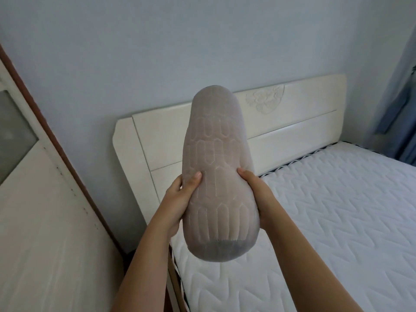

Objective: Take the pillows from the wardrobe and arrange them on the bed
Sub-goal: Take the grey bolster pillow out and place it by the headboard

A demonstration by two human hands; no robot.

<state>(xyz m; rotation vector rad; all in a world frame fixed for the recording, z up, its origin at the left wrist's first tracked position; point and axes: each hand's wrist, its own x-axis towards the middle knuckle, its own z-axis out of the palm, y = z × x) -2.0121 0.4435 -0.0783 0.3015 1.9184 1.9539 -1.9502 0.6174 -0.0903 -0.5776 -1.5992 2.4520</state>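
Your left hand point(177, 200) and right hand point(255, 190) clasp the pillow point(219, 176) between curled fingers point(194, 181), holding it aloft over the bare bed point(326, 210), its far end toward twelve o'clock.

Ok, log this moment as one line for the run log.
step: carrying pillow to bed | left hand: gripping | right hand: gripping | mattress: bare

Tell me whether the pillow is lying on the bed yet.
Not yet: the pillow is held up on end by left hand and right hand.
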